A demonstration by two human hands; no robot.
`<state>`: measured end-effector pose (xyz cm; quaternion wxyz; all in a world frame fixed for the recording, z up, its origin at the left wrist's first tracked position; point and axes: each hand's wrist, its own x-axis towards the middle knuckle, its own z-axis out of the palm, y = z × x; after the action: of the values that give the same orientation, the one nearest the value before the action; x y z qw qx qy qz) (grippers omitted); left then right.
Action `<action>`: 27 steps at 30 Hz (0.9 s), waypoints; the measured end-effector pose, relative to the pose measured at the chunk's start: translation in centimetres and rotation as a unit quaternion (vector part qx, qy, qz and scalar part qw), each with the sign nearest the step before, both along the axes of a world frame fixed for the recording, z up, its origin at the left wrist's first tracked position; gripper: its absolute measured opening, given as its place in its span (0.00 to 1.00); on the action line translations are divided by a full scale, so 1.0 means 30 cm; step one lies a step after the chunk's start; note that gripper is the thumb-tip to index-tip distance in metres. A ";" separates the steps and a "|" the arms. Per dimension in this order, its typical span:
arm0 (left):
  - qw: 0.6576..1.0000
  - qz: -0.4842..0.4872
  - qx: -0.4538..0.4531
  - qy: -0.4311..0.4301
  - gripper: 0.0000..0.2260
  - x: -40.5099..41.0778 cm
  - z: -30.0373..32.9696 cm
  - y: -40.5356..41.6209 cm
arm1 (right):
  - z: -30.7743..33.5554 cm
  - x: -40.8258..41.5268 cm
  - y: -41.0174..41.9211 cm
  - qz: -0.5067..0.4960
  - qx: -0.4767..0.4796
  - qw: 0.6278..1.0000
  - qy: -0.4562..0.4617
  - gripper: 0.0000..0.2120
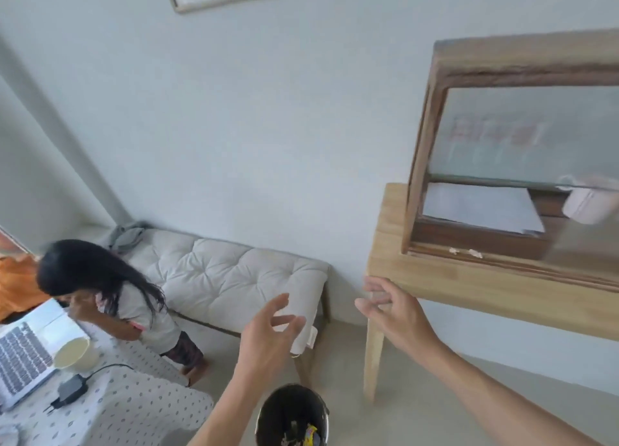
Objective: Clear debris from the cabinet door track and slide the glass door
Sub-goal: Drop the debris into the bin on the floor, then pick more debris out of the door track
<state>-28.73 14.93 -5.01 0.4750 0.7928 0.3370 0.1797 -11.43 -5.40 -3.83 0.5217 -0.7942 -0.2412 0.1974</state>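
Observation:
A small wooden cabinet (432, 137) with a glass door (522, 134) stands on a light wooden table (415, 278) at the right. Two pale bits of debris (467, 252) lie in the bottom track near the cabinet's left corner. Inside it are a stack of white paper (482, 207) and a pale cup (586, 207). My left hand (268, 331) hovers open in mid-air, left of the table. My right hand (392, 308) is open too, fingers spread, just below the table's front left corner. Neither hand touches anything.
A dark bin (291, 415) with scraps sits on the floor below my hands. A cushioned bench (234, 274) runs along the wall. A child (110, 298) stands by a patterned table (134, 408) with a laptop (23, 351), charger and cup.

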 end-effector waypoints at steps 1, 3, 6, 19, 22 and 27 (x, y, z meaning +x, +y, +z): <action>1.000 -0.014 0.000 -0.006 0.24 0.038 0.026 -0.025 | 0.030 0.024 -0.050 -0.019 0.003 1.000 -0.004 0.21; 0.999 -0.040 0.002 -0.014 0.25 0.121 0.066 -0.081 | 0.075 0.076 -0.151 -0.050 0.005 0.999 -0.016 0.21; 0.997 -0.076 0.001 -0.034 0.25 0.243 0.117 -0.170 | 0.116 0.154 -0.283 -0.095 0.009 0.995 -0.031 0.19; 0.981 -0.192 0.015 -0.004 0.23 0.731 0.140 -0.435 | 0.088 0.392 -0.598 -0.202 0.019 0.979 -0.017 0.16; 0.978 -0.205 0.028 0.013 0.22 0.821 0.111 -0.479 | 0.055 0.444 -0.607 -0.208 0.013 0.978 -0.013 0.14; 0.975 -0.217 0.027 0.035 0.24 0.933 0.057 -0.532 | 0.006 0.543 -0.555 -0.200 -0.017 0.980 -0.019 0.12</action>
<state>-0.75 -1.04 -3.29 0.4685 0.8655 0.1687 0.0536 4.85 -22.04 -3.64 0.5325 -0.8386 -0.0845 0.0780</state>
